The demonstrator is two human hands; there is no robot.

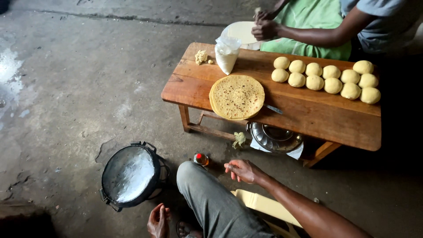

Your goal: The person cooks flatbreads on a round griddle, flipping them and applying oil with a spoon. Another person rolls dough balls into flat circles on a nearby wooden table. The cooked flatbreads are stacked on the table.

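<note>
The stack of flatbreads (pixel 237 96), round, thin and speckled brown, lies on the near edge of the low wooden table (pixel 308 115), up and ahead of the wearer's right hand (pixel 241 170) and well apart from it. That right hand hangs above the concrete floor (pixel 75 88) with fingers loosely curled and nothing in them; the grip is released. Just to its left, on the floor, stands a small bottle with a red cap (pixel 201 159), near the fingertips but not touching. Directly ahead of the right hand, under the table edge, a metal pan (pixel 275 137) rests on a white cloth, with a small greenish scrap (pixel 239 139) beside it. The wearer's left hand (pixel 158 220) sits low beside the grey-trousered knee (pixel 207 194), palm turned up, fingers slack and empty. Up and to the left of that hand stands a round black stove with a pale flat griddle (pixel 130 175) on top, near but clear of the fingers. On the table beyond the flatbreads, a knife blade (pixel 274 109) shows at the stack's right edge, a clear bag of white flour (pixel 227 54) stands upright, and a small lump of dough (pixel 202 56) lies at the far left corner. Two rows of dough balls (pixel 327 79) occupy the far right of the table. Across the table, another person's hands (pixel 264 26) are closed together over a pale round board (pixel 242 31).
</note>
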